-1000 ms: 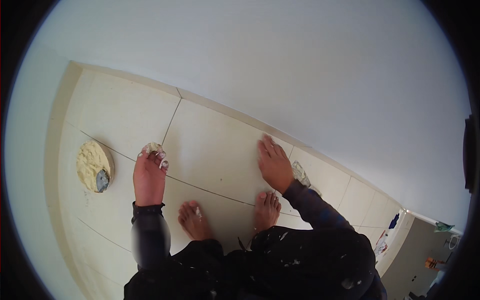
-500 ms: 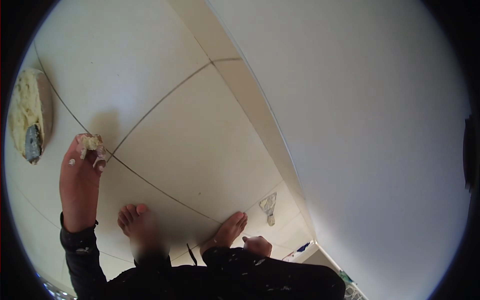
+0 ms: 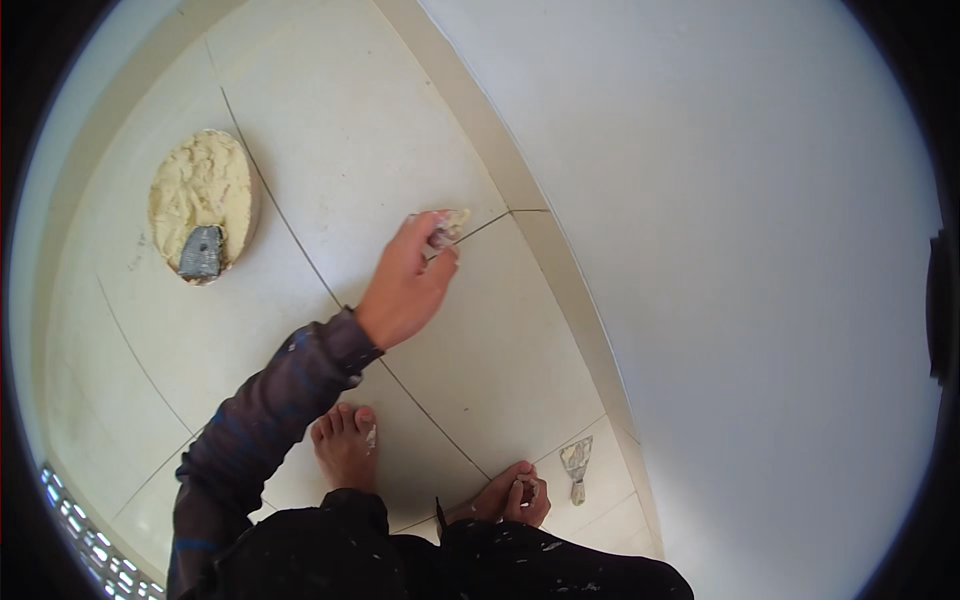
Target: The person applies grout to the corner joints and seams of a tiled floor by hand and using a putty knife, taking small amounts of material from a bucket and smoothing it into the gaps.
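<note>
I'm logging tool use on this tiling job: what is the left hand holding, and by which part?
The left hand pinches a small lump of pale putty at its near end between thumb and fingers, pressing it to the tile joint.

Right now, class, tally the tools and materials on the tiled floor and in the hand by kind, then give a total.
Putty knives: 2 (grey blade in the dish, small knife on the tiles)
Dish of cream putty: 1
Putty lump held by the left hand: 1
Total: 4
</note>
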`<state>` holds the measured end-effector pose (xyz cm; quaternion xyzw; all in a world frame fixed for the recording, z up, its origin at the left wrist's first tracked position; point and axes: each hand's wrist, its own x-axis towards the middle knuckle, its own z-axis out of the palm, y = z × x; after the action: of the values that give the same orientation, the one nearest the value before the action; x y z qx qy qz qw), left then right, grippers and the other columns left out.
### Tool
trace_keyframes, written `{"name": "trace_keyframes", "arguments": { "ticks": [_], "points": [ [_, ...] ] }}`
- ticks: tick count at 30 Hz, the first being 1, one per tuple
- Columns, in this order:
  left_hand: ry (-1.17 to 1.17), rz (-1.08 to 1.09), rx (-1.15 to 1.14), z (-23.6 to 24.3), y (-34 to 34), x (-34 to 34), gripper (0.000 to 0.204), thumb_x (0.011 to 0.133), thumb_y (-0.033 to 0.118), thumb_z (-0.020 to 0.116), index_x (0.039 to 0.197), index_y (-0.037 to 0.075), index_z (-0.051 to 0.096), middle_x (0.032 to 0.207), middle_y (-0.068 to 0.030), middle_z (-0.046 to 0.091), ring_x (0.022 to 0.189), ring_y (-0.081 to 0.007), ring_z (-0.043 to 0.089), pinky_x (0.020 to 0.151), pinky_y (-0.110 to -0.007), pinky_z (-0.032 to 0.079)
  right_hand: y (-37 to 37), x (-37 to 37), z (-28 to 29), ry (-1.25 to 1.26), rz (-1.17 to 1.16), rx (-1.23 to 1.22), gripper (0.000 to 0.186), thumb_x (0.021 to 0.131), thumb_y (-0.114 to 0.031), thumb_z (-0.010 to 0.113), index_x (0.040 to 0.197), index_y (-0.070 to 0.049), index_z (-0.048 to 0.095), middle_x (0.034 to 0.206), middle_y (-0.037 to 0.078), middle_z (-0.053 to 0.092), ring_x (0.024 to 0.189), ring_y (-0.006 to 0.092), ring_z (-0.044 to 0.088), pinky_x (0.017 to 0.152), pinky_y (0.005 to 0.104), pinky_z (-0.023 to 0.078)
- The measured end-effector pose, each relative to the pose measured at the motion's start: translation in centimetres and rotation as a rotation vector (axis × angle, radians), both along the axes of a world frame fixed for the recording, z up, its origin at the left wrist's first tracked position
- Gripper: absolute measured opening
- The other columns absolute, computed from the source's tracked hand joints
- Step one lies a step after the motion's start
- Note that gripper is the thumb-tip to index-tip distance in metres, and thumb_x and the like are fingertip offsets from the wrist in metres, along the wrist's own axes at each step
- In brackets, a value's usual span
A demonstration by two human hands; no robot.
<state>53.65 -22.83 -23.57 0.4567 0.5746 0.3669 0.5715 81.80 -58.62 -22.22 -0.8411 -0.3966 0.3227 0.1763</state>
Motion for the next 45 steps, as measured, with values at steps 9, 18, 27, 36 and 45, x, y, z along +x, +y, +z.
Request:
{"name": "trace_keyframes", "arguments": {
  "ticks": [9, 18, 27, 36, 45],
  "points": [
    [0.717, 0.223, 0.344, 2.8, 1.5, 8.4, 0.050, 0.082, 0.000, 0.058, 0.132, -0.002, 0.054, 0.118, -0.0189, 0.056, 0.114, -0.0364, 0.051, 0.096, -0.048, 0.040, -3.1, 0.2, 6.1, -0.102, -0.059, 0.170, 0.015, 0.089, -0.015, 0.065, 0.099, -0.004, 0.068, 0.107, 0.024, 0.074, 0.097, 0.0379, 0.074, 0.084, 0.0417, 0.058],
    [0.782, 0.192, 0.247, 6.3, -4.8, 15.2, 0.063, 0.080, 0.003, 0.061, 0.141, -0.006, 0.047, 0.121, -0.0260, 0.052, 0.112, -0.0400, 0.048, 0.095, -0.050, 0.040, -5.6, 1.7, 8.1, -0.081, -0.036, 0.194, 0.016, 0.090, -0.014, 0.065, 0.101, -0.003, 0.069, 0.105, 0.023, 0.074, 0.094, 0.0359, 0.075, 0.083, 0.0415, 0.059],
    [0.743, 0.289, 0.350, 8.1, -4.4, 10.4, 0.059, 0.079, 0.003, 0.059, 0.136, -0.007, 0.048, 0.124, -0.0260, 0.053, 0.115, -0.0416, 0.050, 0.095, -0.052, 0.043, -7.2, 2.6, 10.1, -0.060, -0.090, 0.148, 0.016, 0.089, -0.015, 0.065, 0.099, -0.003, 0.069, 0.098, 0.020, 0.075, 0.086, 0.0347, 0.075, 0.077, 0.0403, 0.059],
    [0.981, 0.206, 0.252, 8.0, -2.7, 13.9, 0.056, 0.079, 0.005, 0.064, 0.130, -0.012, 0.049, 0.136, -0.0281, 0.047, 0.121, -0.0408, 0.047, 0.100, -0.048, 0.042, -8.1, 4.0, 8.8, -0.050, -0.053, 0.224, 0.016, 0.091, -0.015, 0.066, 0.100, -0.003, 0.069, 0.097, 0.019, 0.075, 0.087, 0.0356, 0.075, 0.077, 0.0410, 0.059],
    [1.024, 0.132, 0.365, 8.3, -10.0, 20.0, 0.068, 0.078, 0.006, 0.065, 0.138, -0.016, 0.043, 0.143, -0.0295, 0.042, 0.126, -0.0391, 0.045, 0.103, -0.045, 0.039, -9.1, 4.6, 9.0, -0.035, -0.071, 0.210, 0.016, 0.091, -0.016, 0.066, 0.101, -0.003, 0.069, 0.100, 0.019, 0.075, 0.086, 0.0343, 0.075, 0.076, 0.0408, 0.059]
  ]
}}
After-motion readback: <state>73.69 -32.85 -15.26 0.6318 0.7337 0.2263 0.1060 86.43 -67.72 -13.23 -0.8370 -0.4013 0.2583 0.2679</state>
